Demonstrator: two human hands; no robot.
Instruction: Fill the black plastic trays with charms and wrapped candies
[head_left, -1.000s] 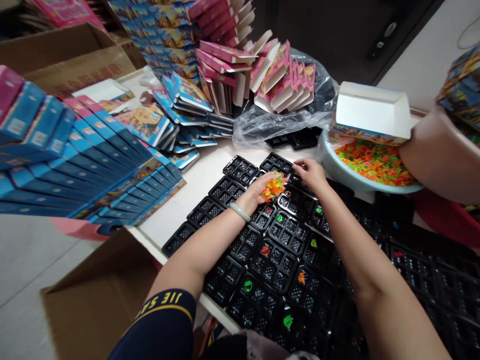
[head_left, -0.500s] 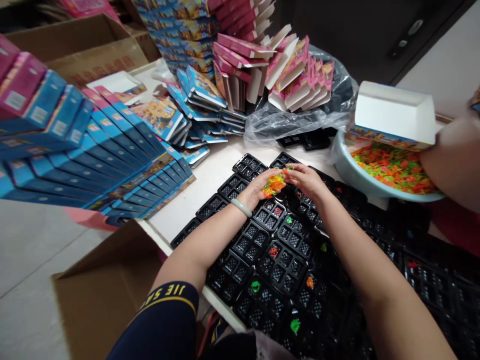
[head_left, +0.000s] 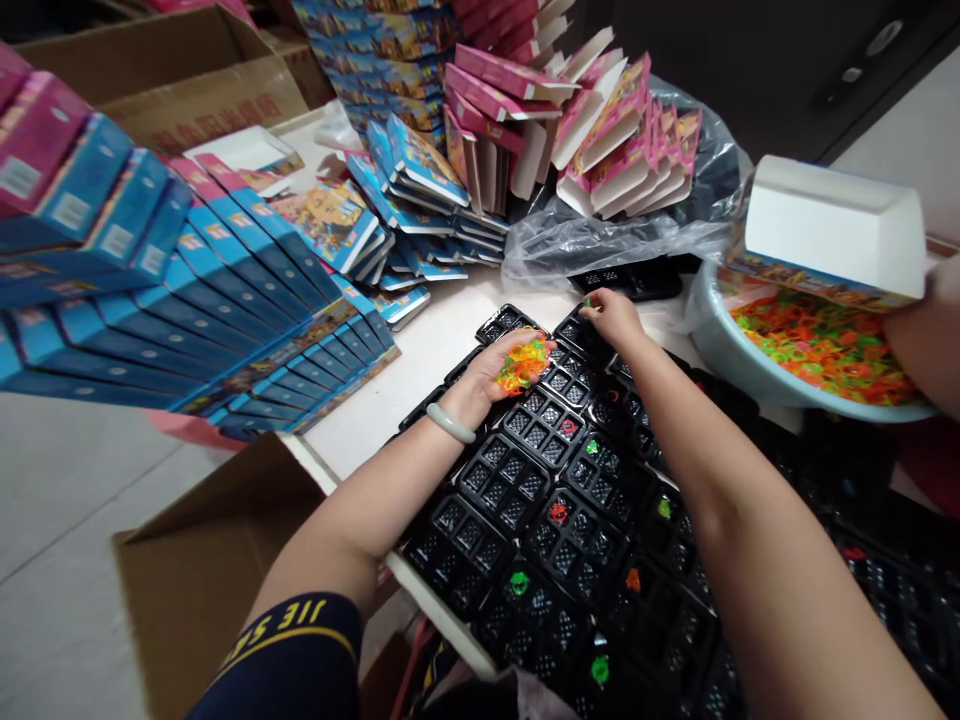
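While the left hand [head_left: 487,375] is cupping plastic rings [head_left: 525,364], the right hand [head_left: 615,320] is pinching one at a far blister tray [head_left: 576,332].

Green piece [head_left: 587,304] in right hand [head_left: 613,319] too small to ID, bright pieces [head_left: 523,365] in left hand [head_left: 487,370] overlap beyond counting, right forearm [head_left: 697,450] hides some black trays [head_left: 502,478], open box [head_left: 836,215] covers part of basin [head_left: 706,325], blue boxes [head_left: 49,372] clipped at left edge.
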